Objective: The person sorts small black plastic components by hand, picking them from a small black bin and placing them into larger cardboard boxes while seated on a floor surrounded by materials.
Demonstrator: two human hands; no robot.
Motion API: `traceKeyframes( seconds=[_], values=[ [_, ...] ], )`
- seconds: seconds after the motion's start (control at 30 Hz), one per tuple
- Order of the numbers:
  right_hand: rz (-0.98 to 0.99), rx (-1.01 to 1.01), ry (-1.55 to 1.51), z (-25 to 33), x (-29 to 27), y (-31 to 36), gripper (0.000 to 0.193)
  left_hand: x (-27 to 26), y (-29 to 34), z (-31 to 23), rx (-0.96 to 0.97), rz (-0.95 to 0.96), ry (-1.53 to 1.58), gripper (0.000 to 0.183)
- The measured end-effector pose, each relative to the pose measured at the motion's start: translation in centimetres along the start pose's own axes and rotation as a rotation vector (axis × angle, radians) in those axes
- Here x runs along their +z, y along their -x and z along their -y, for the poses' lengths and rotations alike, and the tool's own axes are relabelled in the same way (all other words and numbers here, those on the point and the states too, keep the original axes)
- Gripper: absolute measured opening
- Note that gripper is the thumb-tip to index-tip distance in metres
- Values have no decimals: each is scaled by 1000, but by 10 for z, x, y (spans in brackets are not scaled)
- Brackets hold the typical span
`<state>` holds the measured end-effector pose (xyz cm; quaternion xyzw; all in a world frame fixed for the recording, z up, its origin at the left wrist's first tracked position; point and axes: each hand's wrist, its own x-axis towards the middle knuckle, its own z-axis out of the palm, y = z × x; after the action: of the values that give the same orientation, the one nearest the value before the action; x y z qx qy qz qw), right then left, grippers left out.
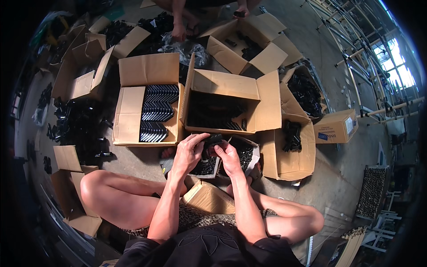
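1. A seated person's left hand [189, 151] and right hand [227, 155] meet above their bare knees, both closed around a small black plastic part [212, 139] – fingers curled over it from either side.
2. Directly beneath the hands sits a small open box [251, 161] filled with loose black parts.
3. Just beyond, on the concrete floor [342, 169], stand two larger cardboard boxes – the left one [129, 111] holds neatly stacked black angled pieces, the right one [231, 86] looks dark inside.
4. At the top, another person's feet [180, 31] rest beside more open cartons.
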<state>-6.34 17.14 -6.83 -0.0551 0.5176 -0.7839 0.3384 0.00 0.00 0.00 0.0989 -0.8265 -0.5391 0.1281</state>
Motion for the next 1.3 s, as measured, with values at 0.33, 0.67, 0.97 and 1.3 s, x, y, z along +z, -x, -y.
traceKeyframes(
  seconds=[0.33, 0.67, 0.97, 1.3],
  values=[
    [-114, 14, 258, 18, 13, -2, 24, 1, 2, 7, -227, 125, 287, 39],
    [-99, 239, 576, -64, -19, -27, 12, 1, -3, 17, -554, -74, 1009, 25],
    [-315, 7, 779, -65, -13, -3, 11, -1, 3, 24, -568, -209, 1116, 26],
    [-358, 390, 1575, -77, -114, 35, 26, 9, -1, 13, -521, -145, 1197, 26]
  ],
)
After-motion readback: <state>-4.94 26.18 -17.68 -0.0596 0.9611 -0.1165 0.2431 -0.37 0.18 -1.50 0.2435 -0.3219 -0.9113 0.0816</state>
